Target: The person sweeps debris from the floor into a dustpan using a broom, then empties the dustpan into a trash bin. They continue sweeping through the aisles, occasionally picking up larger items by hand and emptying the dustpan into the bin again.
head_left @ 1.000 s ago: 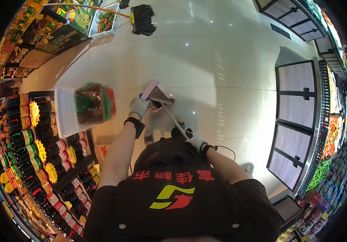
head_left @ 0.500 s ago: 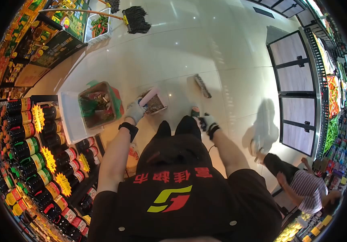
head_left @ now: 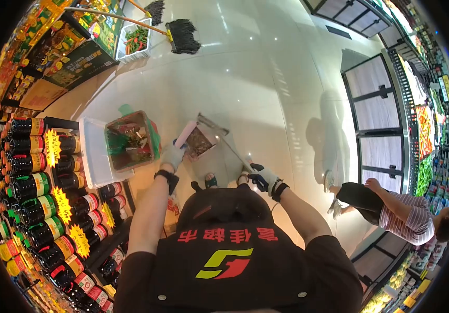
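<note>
A: The left hand [head_left: 172, 155], gloved, is clamped on the pink handle of a dustpan [head_left: 197, 141] at the centre of the frame.

B: And the right hand [head_left: 264, 179]?

A: Closed around a broom [head_left: 223, 136] whose stick slants up-left; its head sits at the dustpan's upper edge.

B: What's in the pan?

A: Brown debris. Just left of it stands a bin [head_left: 130, 141], full, beside a white tub [head_left: 90, 156]. Bottles [head_left: 34, 180] line the shelves at left. Another person [head_left: 397, 211] crouches at right.
</note>
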`<state>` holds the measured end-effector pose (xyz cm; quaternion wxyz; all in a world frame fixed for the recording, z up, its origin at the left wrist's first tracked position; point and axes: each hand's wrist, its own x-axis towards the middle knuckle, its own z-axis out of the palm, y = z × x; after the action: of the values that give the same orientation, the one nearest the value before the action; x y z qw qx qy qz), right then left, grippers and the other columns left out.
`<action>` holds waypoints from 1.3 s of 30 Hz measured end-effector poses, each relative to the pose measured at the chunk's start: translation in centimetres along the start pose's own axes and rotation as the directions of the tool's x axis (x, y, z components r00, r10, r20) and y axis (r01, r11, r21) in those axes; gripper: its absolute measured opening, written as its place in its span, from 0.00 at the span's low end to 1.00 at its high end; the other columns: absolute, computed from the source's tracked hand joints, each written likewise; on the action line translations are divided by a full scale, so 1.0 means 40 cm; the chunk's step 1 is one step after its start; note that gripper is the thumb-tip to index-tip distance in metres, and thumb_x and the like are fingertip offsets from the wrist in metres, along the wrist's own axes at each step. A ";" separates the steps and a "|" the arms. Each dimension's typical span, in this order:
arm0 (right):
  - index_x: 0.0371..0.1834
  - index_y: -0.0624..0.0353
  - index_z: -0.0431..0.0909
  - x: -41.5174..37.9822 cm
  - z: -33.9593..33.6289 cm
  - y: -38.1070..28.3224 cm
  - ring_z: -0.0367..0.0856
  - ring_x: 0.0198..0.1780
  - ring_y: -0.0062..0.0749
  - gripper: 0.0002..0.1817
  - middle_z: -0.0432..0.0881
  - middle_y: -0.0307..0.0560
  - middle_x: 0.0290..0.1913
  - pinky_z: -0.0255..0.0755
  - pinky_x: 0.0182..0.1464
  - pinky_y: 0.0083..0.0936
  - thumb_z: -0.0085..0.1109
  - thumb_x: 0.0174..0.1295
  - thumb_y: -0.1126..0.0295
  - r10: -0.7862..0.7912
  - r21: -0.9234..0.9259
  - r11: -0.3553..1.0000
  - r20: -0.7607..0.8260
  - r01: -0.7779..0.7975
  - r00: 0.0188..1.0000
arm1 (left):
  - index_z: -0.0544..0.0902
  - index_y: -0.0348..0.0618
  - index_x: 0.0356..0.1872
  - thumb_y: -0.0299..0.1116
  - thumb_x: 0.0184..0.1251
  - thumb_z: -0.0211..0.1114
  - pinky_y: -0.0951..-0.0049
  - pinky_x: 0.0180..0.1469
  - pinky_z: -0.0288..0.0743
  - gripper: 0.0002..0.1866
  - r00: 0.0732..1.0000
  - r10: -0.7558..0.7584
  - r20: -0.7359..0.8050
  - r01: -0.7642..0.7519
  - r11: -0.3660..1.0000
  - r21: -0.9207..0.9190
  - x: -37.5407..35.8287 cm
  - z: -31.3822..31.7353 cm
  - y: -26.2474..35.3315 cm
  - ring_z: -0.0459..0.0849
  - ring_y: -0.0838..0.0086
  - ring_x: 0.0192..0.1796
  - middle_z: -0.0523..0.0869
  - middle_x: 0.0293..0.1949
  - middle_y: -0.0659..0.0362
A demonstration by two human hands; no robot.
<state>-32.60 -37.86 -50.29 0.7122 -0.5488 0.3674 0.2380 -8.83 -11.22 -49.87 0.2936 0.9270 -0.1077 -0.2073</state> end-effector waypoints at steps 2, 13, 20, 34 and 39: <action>0.50 0.53 0.72 0.115 -0.037 -0.011 0.67 0.13 0.23 0.19 0.72 0.37 0.20 0.59 0.11 0.22 0.61 0.54 0.68 -0.031 -0.133 0.991 -0.165 0.009 0.986 | 0.80 0.40 0.36 0.36 0.54 0.65 0.68 0.25 0.71 0.12 0.997 -0.023 -0.076 0.019 0.998 -0.056 -0.016 -0.022 -0.010 0.79 0.68 0.20 0.79 0.20 0.54; 0.43 0.58 0.74 0.323 0.134 0.095 0.81 0.25 0.36 0.16 0.81 0.52 0.29 0.73 0.23 0.35 0.61 0.51 0.67 -0.033 -0.466 0.885 -0.102 -0.019 0.994 | 0.80 0.40 0.34 0.35 0.52 0.66 0.69 0.27 0.70 0.11 0.951 -0.308 -0.037 0.292 0.928 -0.233 -0.034 -0.046 -0.033 0.77 0.69 0.21 0.79 0.20 0.56; 0.50 0.60 0.73 0.136 0.114 -0.013 0.77 0.24 0.24 0.21 0.79 0.42 0.31 0.70 0.26 0.22 0.60 0.50 0.70 -0.024 -0.509 0.845 0.275 0.167 0.961 | 0.79 0.40 0.34 0.37 0.51 0.66 0.66 0.29 0.72 0.13 0.955 -0.247 -0.164 0.213 0.956 -0.200 -0.021 -0.059 -0.114 0.79 0.64 0.23 0.80 0.22 0.53; 0.54 0.58 0.71 0.239 0.115 0.030 0.79 0.43 0.37 0.22 0.81 0.51 0.39 0.71 0.46 0.29 0.53 0.55 0.65 0.029 -0.614 0.781 0.222 0.116 0.975 | 0.79 0.37 0.33 0.37 0.50 0.67 0.69 0.30 0.72 0.14 0.889 -0.432 -0.153 0.305 0.807 -0.507 -0.065 -0.034 -0.180 0.78 0.71 0.24 0.81 0.22 0.56; 0.48 0.57 0.74 0.049 -0.042 0.139 0.75 0.36 0.23 0.16 0.79 0.42 0.37 0.69 0.39 0.20 0.57 0.55 0.69 -0.008 -0.086 0.996 0.190 0.025 0.982 | 0.79 0.37 0.37 0.34 0.52 0.67 0.74 0.26 0.71 0.14 0.949 -0.288 -0.127 0.197 0.859 -0.473 -0.009 -0.065 -0.084 0.77 0.77 0.22 0.81 0.23 0.59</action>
<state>-35.97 -38.01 -55.41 0.7211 -0.5575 0.2826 0.2990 -7.73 -7.10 -49.82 0.4826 0.8541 0.0911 -0.1712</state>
